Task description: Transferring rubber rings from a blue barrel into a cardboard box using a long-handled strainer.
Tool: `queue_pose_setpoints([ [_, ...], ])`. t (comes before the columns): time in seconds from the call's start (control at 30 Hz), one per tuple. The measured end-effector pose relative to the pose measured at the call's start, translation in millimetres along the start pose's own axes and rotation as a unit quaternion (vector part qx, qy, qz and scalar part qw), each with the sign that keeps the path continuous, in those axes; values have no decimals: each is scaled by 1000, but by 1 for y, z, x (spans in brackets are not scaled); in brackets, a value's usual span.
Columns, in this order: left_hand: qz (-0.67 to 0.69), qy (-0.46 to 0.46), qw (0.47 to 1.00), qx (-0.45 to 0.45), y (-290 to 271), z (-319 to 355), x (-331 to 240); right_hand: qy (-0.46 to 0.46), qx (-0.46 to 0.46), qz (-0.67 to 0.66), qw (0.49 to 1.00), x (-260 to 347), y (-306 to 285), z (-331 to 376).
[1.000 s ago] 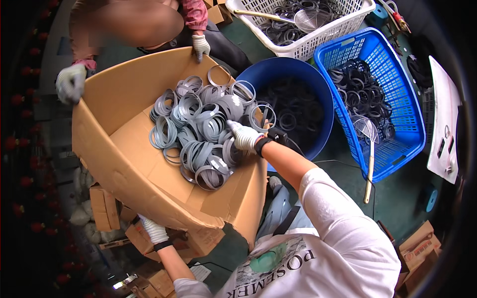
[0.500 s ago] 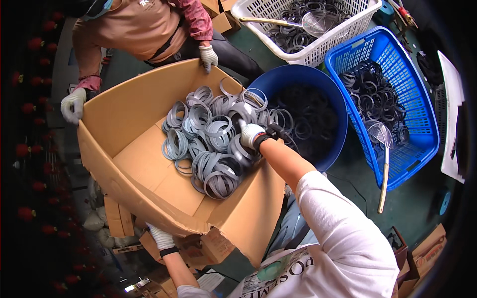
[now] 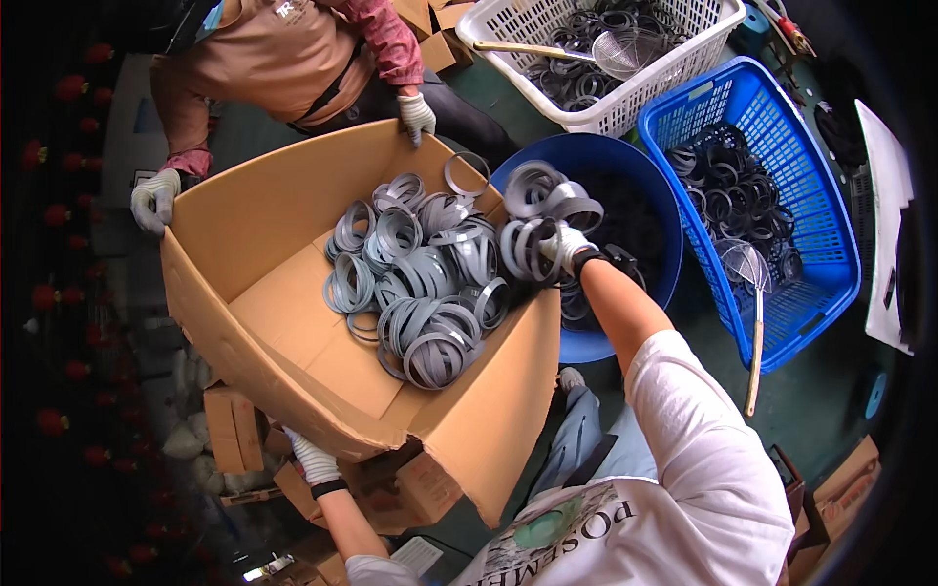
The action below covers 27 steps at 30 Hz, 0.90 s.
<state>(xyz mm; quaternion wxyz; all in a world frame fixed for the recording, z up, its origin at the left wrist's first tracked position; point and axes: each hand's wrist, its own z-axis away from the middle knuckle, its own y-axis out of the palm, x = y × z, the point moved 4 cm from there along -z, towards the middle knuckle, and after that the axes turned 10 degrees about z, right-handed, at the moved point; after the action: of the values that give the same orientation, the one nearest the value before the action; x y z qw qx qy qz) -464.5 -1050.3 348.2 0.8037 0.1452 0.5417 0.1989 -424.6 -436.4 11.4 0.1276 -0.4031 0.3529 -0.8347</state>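
Note:
A big open cardboard box (image 3: 293,303) is tilted toward a round blue tub (image 3: 674,234). Loose grey flat rings (image 3: 401,278) are heaped in the box, and dark rings lie in the tub. My right hand (image 3: 564,246), in a white glove, is at the tub's near-left rim with a bunch of grey rings (image 3: 528,249) about its fingers; the fingertips are hidden behind them. More rings hang over the rim just beyond. My left hand (image 3: 315,459), gloved too, grips the box from beneath at its near side, fingers partly hidden.
A co-worker's gloved hands (image 3: 416,117) hold the box's far edge. Behind the tub stands a white basket (image 3: 572,117) of rings with a strainer (image 3: 625,51). To the right is a blue basket (image 3: 816,234) with rings and another strainer (image 3: 750,269). Cardboard boxes (image 3: 430,483) lie below.
My right hand has moved right, out of the box to the tub's rim, bringing a bunch of rings along. The box has shifted slightly right; my left hand stays beneath it.

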Motion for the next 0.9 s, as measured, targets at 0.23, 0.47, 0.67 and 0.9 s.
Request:
queue_pose_setpoints([
  [0.23,41,-6,999,2,-23,-7,-12,147,-6,-184,972,-49,-71,80],
  [0.47,46,18,994,-100,18,-12,-1,69,170,202,962,-62,-80,85],
  [0.67,147,0,976,-158,0,-50,21,-358,-172,-53,916,70,-120,156],
  [0.9,-42,-49,998,-3,-112,-94,-8,-433,245,111,860,172,-36,175],
])
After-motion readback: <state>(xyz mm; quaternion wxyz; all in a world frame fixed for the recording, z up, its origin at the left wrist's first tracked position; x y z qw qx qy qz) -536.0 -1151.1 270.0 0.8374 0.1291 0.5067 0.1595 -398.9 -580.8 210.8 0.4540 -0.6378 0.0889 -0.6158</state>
